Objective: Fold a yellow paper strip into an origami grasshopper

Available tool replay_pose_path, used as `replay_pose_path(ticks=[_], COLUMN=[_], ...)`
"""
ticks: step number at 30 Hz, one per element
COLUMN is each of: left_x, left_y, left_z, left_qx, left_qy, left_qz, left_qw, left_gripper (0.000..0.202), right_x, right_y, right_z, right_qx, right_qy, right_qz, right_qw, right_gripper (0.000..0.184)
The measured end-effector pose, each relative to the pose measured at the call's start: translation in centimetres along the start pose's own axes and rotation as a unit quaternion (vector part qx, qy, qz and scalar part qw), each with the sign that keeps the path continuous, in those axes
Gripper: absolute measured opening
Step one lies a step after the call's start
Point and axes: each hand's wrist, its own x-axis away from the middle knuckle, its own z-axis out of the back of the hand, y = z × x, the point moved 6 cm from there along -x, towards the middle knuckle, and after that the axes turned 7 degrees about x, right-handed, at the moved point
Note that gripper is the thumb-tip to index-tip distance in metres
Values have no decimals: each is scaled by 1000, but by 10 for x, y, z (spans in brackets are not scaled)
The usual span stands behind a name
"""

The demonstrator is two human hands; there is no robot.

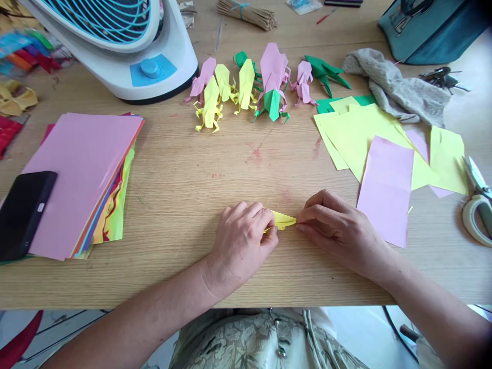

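Between my hands, low over the table's front half, is a small folded piece of yellow paper (283, 219) with a narrow, pointed end. My left hand (246, 236) is closed over its left part, hiding much of it. The thumb and fingertips of my right hand (340, 230) pinch the pointed right tip. Behind them stand several finished origami figures like frogs: yellow ones (210, 105), pink ones (272, 66) and green ones (326, 72). Beside my right wrist lies a pink paper rectangle (388, 189).
On the left a black phone (26, 212) rests on a stack of coloured paper (88, 154). A white fan (165, 66) stands behind. To the right are yellow sheets (357, 136), a grey cloth (400, 84), scissors (478, 179), a tape roll (471, 220) and a teal bag (434, 31).
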Motion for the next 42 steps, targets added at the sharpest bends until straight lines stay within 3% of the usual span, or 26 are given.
replay_pose_path(ticks=[10, 26, 36, 42], left_x=[1, -4, -7, -8], left_y=[-1, 2, 2, 1], left_z=[0, -1, -1, -1], left_qx=[10, -9, -7, -3], left_qy=[7, 5, -7, -11], left_qz=[-11, 24, 35, 37], left_qw=[1000, 1000, 999, 999], left_gripper=[10, 11, 13, 11], right_x=[-3, -5, -2, 2], right_y=[-4, -7, -3, 7], right_z=[-15, -21, -19, -6], right_qx=[60, 91, 82, 56], right_qy=[-13, -33, -33, -28], right_qz=[40, -29, -42, -62], right_qw=[997, 995, 995, 996], right_gripper=[11, 9, 8, 10])
